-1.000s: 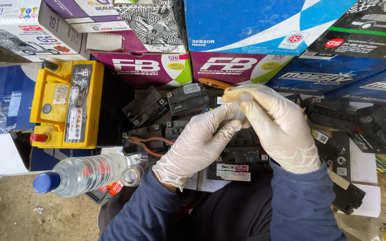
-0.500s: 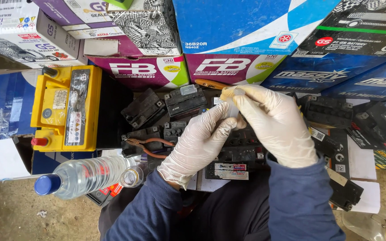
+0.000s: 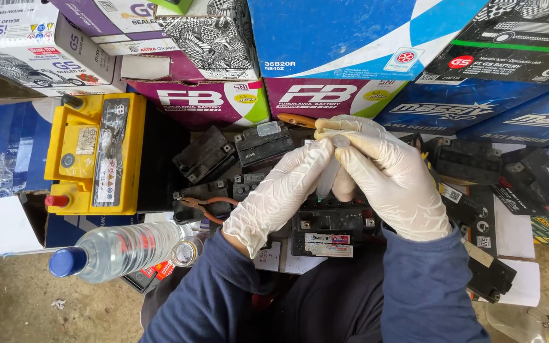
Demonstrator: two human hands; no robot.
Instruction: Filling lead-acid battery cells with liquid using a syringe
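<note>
Both gloved hands meet over a small black battery (image 3: 330,223) that sits near the person's lap, in the middle of the scene. The right hand (image 3: 392,184) curls around the upper part of a slim clear dropper tube (image 3: 329,176), thumb and fingers closed on it, so that its tip points down at the battery's top — held upright, it seems, so the tip can line up with one of the openings there. The left hand (image 3: 287,190) comes in from the left with its fingers closed against the tube's lower length, most likely to steady it; whether it actually pinches the tube or only braces it I cannot tell.

Around this battery lie several other small black batteries (image 3: 262,143), tipped at odd angles in a loose heap toward the far side and right. A yellow-topped battery (image 3: 93,152) stands at the left, its terminals up. Near the left forearm a clear plastic bottle with a blue cap (image 3: 112,249) lies on its side, and just right of it a small glass jar (image 3: 185,252) stands open — both within easy reach of the left hand. A pair of orange-handled pliers (image 3: 201,206) rests between the bottle and the heap. Stacked coloured cartons (image 3: 344,38) wall off the far edge.
</note>
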